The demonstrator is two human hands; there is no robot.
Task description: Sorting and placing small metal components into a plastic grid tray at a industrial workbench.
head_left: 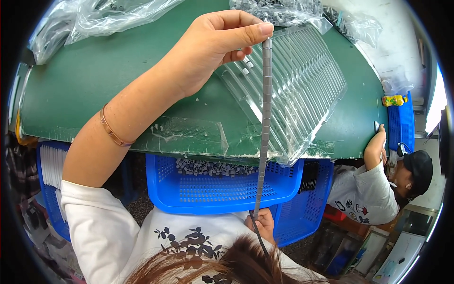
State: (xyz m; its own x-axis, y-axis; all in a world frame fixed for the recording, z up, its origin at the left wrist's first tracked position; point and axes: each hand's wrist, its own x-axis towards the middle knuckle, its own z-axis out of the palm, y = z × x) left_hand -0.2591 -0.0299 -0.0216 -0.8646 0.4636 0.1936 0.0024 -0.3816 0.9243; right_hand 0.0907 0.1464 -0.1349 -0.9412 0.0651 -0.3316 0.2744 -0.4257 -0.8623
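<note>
Head view: the left hand (pixel 215 40) pinches the top end of a long grey segmented column (pixel 266 128) between thumb and fingers, above the far half of the surface (pixel 94 85). That column runs down, slightly slanted, past the near edge to the right hand (pixel 266 226), whose curled fingers grip around its lower end; a dark cord (pixel 259 239) hangs just beside them. A thin bracelet (pixel 111 130) circles the left forearm.

Behind the column, a clear ribbed tray (pixel 302 80) lies askew, its nearest corner reaching the surface's near edge; a few small pale pieces (pixel 247 65) show at its left side. Under that edge, a blue basket (pixel 222 208) holds many small grey and whitish pieces (pixel 215 168). Another blue basket (pixel 302 213) on its right contains dark thin pieces (pixel 309 175), while white strips (pixel 52 165) fill one at the left.

Along the far edge lie a bag of grey pieces (pixel 283 14) and, toward the far left corner, crumpled clear plastic (pixel 113 16). At the right edge, a co-worker (pixel 364 189) in a dark cap rests a hand near a yellow container (pixel 394 100).
</note>
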